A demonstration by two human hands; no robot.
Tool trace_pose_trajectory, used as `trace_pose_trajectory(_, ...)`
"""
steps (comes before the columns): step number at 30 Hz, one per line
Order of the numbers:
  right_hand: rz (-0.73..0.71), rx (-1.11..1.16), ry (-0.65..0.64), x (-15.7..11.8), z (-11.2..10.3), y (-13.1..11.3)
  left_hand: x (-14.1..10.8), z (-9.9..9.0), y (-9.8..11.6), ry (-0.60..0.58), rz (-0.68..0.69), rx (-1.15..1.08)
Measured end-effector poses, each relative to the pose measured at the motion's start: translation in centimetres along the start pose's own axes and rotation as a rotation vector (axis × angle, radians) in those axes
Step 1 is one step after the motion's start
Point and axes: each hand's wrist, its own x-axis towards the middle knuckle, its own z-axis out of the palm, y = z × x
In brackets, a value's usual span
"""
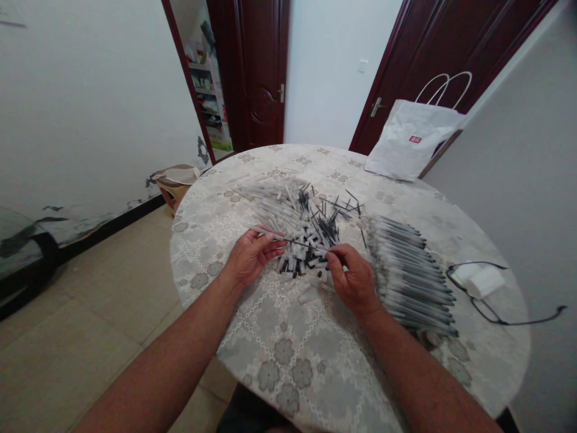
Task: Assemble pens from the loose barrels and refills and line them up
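Round table, patterned cloth (198, 255): runs beneath all items below.

Left hand (247, 258): thumb and forefinger pinching a slim pale tube (271, 234) near its inner end; remaining fingers loosely curled, slightly apart.

Loose pale tubes (274, 207): heaped beyond the left hand, mostly lying slantwise.

Thin dark rod (299, 243): held level between the hands, above the pile, its left end meeting the pale tube.

Short pale and black pieces (292, 264): jumbled beneath the rod.

Loose dark rods (327, 228): bunched behind those pieces, some strays farther right.

Right hand (356, 282): thumb and forefinger nearly together, pinching a short pale piece (321, 249) at the rod's right end; other fingers folded in, their grip hidden.

Pen-like sticks (417, 276): laid side by side in a long row, right of the right hand.

White paper bag (403, 144): upright, far edge.

Black-framed eyeglasses (518, 324): unfolded, around a white wad (485, 282).
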Motion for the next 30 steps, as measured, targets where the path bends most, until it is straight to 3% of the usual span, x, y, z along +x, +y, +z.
trace_pose_trajectory(4,-0.098,0.027,-0.1,0.3,0.1,-0.3,-0.4,0.3,0.0,-0.085,-0.055,0.051)
trace_pose_trajectory(11,-0.189,0.061,-0.353,0.1,0.7,-0.6,-1.2,0.6,-0.5,-0.377,-0.241,0.241)
trace_pose_trajectory(15,-0.201,0.116,-0.414,-0.1,0.9,-0.7,-1.3,0.5,-0.9,-0.43,-0.279,0.239)
trace_pose_trajectory(19,-0.143,0.147,-0.392,0.0,0.7,-1.0,-1.2,0.3,-0.9,-0.399,-0.319,0.155)
trace_pose_trajectory(22,-0.019,0.072,-0.216,0.5,0.0,-0.8,-1.0,0.2,-0.7,-0.305,-0.307,0.074)
trace_pose_trajectory(25,0.1,-0.096,-0.069,1.3,-1.1,0.2,-0.4,0.1,-0.4,-0.124,-0.226,-0.019)
trace_pose_trajectory(27,0.102,-0.212,-0.169,1.7,-1.9,1.0,-0.1,0.0,-0.2,-0.032,-0.175,-0.053)
trace_pose_trajectory(30,0.074,-0.344,-0.439,1.8,-2.7,1.7,0.2,0.0,-0.2,0.029,-0.154,-0.061)
